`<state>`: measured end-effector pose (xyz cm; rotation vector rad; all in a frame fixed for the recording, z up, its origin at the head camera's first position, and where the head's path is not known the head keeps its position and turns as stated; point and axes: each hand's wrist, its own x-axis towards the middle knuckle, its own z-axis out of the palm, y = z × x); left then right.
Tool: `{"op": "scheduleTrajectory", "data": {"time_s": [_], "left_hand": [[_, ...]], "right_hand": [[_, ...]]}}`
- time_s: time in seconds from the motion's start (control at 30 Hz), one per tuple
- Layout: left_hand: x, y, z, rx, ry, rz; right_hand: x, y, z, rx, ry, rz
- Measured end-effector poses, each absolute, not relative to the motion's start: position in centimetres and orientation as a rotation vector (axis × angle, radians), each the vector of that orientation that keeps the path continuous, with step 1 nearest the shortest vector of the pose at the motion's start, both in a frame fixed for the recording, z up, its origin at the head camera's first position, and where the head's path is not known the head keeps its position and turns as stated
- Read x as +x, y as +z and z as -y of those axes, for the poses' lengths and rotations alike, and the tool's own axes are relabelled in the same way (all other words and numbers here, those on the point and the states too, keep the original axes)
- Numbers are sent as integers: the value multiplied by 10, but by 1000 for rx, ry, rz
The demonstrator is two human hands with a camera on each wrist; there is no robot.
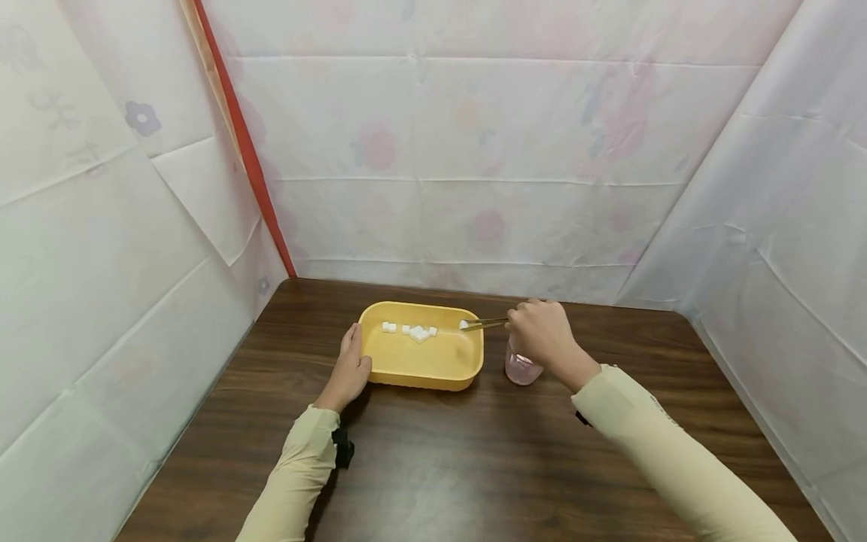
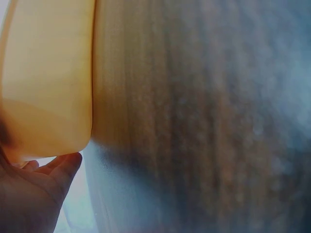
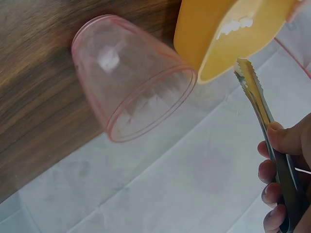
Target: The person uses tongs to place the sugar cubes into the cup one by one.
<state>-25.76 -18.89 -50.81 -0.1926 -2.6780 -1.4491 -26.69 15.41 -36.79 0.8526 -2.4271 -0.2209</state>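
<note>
Well, from afar I'd squeeze evenly; right hand (image 1: 543,331) grips tongs (image 3: 261,103) holding cube (image 1: 463,324); left hand (image 1: 348,370) grips tray (image 1: 416,363) at nine o'clock.

Three cameras cover one table (image 1: 433,459), one from above, two close in.
The head view looks forward and down over the whole tray (image 1: 413,363); the left wrist view, turned sideways, sees part of it up close; the right wrist view, tilted, shares cup (image 3: 133,80) and tray with the head's.
</note>
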Motion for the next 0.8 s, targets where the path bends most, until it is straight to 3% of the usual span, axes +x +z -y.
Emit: {"op": "scheduleTrajectory", "data": {"time_s": [0.8], "left_hand": [[-258,-509,190,-184,-1433,2683]], "right_hand": [[-242,-358,-231,693,-128,2387]]}}
